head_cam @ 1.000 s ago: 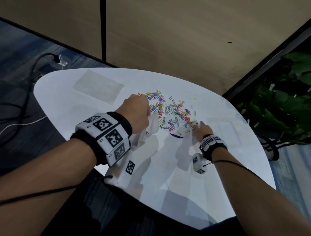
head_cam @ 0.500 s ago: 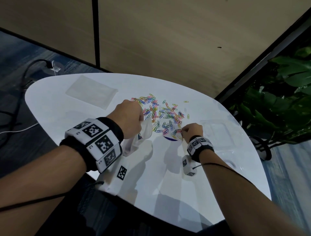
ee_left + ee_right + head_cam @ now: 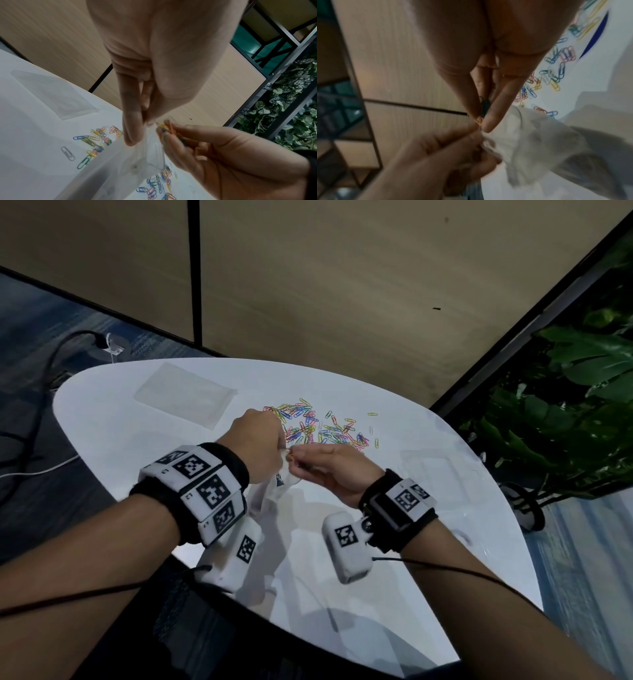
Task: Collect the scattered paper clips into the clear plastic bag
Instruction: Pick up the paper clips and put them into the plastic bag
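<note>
Coloured paper clips (image 3: 318,426) lie scattered on the white table (image 3: 411,542), just beyond both hands. My left hand (image 3: 255,445) pinches the top edge of the clear plastic bag (image 3: 270,494), which hangs down toward the table; the bag (image 3: 123,166) shows clearly in the left wrist view. My right hand (image 3: 308,462) pinches a small bunch of clips (image 3: 165,127) at the bag's mouth, fingertips almost touching the left fingers. In the right wrist view a green clip (image 3: 485,108) sits between thumb and forefinger, beside the bag (image 3: 539,142).
A flat clear plastic sleeve (image 3: 185,395) lies at the table's far left. Another clear sheet (image 3: 435,470) lies to the right of the clips. A leafy plant (image 3: 565,412) stands off the table's right side, with cables (image 3: 37,392) on the floor to the left.
My right hand closed on some clips at the near edge of the pile, lifted them and carried them left to the bag's mouth. The left hand kept hold of the bag.
</note>
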{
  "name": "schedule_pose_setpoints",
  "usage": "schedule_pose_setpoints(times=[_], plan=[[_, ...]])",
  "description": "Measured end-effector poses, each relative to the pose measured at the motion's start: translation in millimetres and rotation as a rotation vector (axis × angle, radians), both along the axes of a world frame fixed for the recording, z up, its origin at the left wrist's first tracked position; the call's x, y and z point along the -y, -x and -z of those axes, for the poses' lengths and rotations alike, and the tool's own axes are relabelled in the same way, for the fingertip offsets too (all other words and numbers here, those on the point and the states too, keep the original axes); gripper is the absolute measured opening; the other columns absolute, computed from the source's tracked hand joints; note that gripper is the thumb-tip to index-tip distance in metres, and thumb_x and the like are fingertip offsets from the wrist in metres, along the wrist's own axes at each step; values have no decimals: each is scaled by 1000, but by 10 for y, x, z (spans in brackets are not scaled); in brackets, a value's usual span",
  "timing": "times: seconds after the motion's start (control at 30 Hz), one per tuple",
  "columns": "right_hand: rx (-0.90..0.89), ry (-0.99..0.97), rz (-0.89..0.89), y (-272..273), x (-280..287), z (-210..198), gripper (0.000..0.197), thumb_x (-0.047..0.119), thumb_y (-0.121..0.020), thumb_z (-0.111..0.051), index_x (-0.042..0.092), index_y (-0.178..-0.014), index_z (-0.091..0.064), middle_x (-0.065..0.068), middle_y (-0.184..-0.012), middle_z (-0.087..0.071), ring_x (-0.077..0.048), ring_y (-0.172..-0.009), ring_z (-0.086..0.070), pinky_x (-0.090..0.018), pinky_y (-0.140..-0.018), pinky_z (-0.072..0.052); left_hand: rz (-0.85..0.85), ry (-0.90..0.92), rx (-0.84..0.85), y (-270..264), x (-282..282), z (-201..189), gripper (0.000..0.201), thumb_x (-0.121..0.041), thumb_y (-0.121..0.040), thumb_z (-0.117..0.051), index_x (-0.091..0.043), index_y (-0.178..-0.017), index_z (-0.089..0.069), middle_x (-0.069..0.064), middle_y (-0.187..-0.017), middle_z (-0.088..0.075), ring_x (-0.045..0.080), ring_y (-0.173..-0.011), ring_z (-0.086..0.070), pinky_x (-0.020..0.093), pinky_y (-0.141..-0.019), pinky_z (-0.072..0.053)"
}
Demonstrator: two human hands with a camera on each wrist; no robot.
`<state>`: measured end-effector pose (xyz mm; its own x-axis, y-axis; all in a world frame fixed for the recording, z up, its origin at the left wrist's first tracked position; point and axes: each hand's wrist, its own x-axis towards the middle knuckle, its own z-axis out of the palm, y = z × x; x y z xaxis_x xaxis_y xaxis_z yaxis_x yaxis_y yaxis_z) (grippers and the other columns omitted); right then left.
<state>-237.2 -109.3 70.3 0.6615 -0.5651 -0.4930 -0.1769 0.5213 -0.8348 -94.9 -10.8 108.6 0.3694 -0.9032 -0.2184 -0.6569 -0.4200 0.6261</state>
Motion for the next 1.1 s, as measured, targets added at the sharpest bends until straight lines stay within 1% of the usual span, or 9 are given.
schedule_pose_setpoints(times=[0.13, 0.2, 0.3, 0.4, 0.5, 0.63, 0.7, 0.93, 1.1], plan=[[-270, 397, -83, -110, -132, 118, 26, -4, -82, -67, -2, -107, -72, -18, -103, -73, -20, -80, -71, -32, -85, -60, 5, -10, -19, 57, -2, -19, 20, -1, -86, -62, -11, -92, -78, 15, -101, -73, 33, -89, -73, 42, -86, -61], [-454, 732, -218, -139, -170, 136, 27, 6, -76, -69, 15, -100, -78, -4, -95, -77, -19, -87, -72, -38, -88, -58, 6, -11, -15, 65, -5, -17, 23, 1, -86, -59, -10, -93, -78, 16, -100, -73, 34, -88, -73, 42, -87, -61], [-474, 946, -346, -135, -197, 11, 18, 6, -80, -67, 14, -90, -79, -6, -82, -76, -23, -78, -72, -36, -78, -60, 10, -12, -26, 54, -7, -14, 26, 1, -86, -59, -9, -97, -80, 15, -100, -73, 34, -87, -73, 42, -87, -61], [-252, 673, -370, -56, -56, -155, 14, 2, -87, -66, 8, -94, -77, -13, -89, -74, -23, -77, -70, -33, -77, -60, 13, -11, -7, 29, -1, -10, 22, -1, -86, -61, -10, -93, -80, 13, -96, -74, 33, -84, -73, 41, -84, -62], [-245, 484, -109, 225, 390, -45, 13, 6, -90, -65, 9, -99, -74, -15, -99, -72, -22, -81, -66, -33, -73, -60, 13, -23, -2, -2, -2, 0, 22, 4, -84, -56, -7, -82, -74, 12, -92, -72, 33, -77, -71, 44, -80, -63], [-1173, 742, -224, 834, 961, 510, 66, 42, -90, -63, 14, -146, -41, -12, -148, -46, -30, -131, -49, -41, -110, -40, 11, -30, -9, -18, -16, 0, 25, 7, -85, -52, 4, -92, -76, 21, -102, -74, 36, -82, -74, 46, -78, -64], [-1329, 609, -276, 966, 982, 792, 83, 53, -89, -57, 12, -152, -22, -16, -152, -38, -33, -136, -42, -42, -111, -36, 13, -30, -10, -24, -22, 2, 26, 6, -86, -53, 3, -97, -77, 19, -104, -73, 36, -84, -74, 44, -80, -64], [-1332, 738, -283, 430, 826, 1147, 79, 55, -90, -50, 24, -153, -14, -21, -150, -26, -43, -136, -33, -53, -109, -36, 22, -34, 9, -26, -30, -10, 24, 3, -87, -58, -3, -100, -77, 15, -105, -72, 34, -85, -73, 42, -82, -63], [-1272, 1020, -443, 129, 736, 1202, 47, 29, -97, -45, 26, -143, -38, -20, -145, -39, -42, -128, -44, -49, -100, -47, 32, -40, 11, -23, -14, 16, 25, 3, -87, -57, -3, -101, -77, 16, -102, -73, 34, -86, -73, 42, -83, -63]])
